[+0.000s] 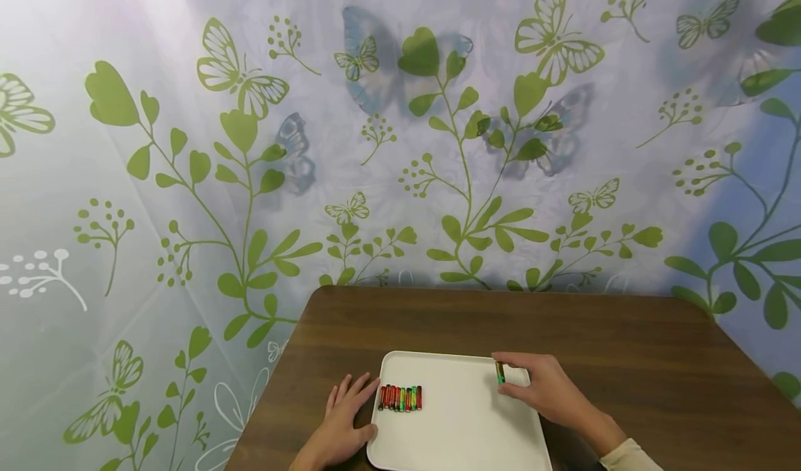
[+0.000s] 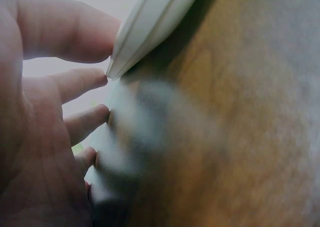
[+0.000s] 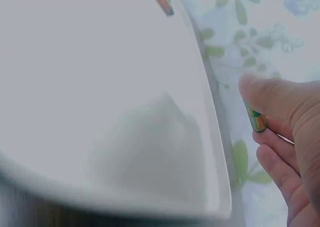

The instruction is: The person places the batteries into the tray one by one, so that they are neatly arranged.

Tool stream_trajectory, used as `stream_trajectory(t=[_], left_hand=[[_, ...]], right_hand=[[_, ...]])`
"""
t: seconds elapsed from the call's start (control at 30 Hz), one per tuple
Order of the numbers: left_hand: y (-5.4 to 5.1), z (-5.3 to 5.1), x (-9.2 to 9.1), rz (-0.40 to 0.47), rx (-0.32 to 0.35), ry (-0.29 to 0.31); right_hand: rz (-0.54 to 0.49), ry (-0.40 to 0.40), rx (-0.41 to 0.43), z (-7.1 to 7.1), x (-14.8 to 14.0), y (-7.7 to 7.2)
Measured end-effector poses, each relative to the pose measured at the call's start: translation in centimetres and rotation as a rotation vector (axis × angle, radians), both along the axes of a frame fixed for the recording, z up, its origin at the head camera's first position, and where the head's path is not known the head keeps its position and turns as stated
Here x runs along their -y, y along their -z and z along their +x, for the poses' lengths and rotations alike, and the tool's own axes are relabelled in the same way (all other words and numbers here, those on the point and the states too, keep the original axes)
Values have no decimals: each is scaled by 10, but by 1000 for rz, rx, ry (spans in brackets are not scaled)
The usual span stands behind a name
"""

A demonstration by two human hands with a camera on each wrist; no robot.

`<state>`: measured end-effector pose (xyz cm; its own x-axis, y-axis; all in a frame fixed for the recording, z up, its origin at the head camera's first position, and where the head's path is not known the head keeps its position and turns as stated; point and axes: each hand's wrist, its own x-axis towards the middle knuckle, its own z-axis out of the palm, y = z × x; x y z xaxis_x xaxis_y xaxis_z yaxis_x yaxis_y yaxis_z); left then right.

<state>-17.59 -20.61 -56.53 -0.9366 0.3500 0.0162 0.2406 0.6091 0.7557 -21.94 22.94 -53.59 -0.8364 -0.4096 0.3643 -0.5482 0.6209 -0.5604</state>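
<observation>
My right hand point(image 1: 552, 390) pinches a green and gold battery point(image 1: 500, 372) between thumb and fingers, above the right part of a white tray point(image 1: 463, 422). In the right wrist view the battery's lower end point(image 3: 257, 121) shows under the thumb. My left hand point(image 1: 341, 422) lies at the tray's left edge with spread fingers, thumb and a finger touching the rim point(image 2: 145, 32). Inside the tray, near that hand, several red and green batteries point(image 1: 400, 398) lie side by side in a row.
A brown wooden table point(image 1: 500, 318) bears the tray. Behind it hangs a pale curtain point(image 1: 388, 200) with green leaves and butterflies, close to the table's back edge.
</observation>
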Motion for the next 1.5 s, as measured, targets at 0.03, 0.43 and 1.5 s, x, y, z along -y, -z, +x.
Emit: stream_trajectory(t=[0.03,0.43,1.5], left_hand=[[0,0,0,1,0,0],[2,0,1,-2,-1,-1],[2,-1,1,-7,-2,2]], right_hand=[[-13,-9,1,-1,6,2],[-64,-90,-16,-2,72,20],[68,-116,-150,0,136,34]])
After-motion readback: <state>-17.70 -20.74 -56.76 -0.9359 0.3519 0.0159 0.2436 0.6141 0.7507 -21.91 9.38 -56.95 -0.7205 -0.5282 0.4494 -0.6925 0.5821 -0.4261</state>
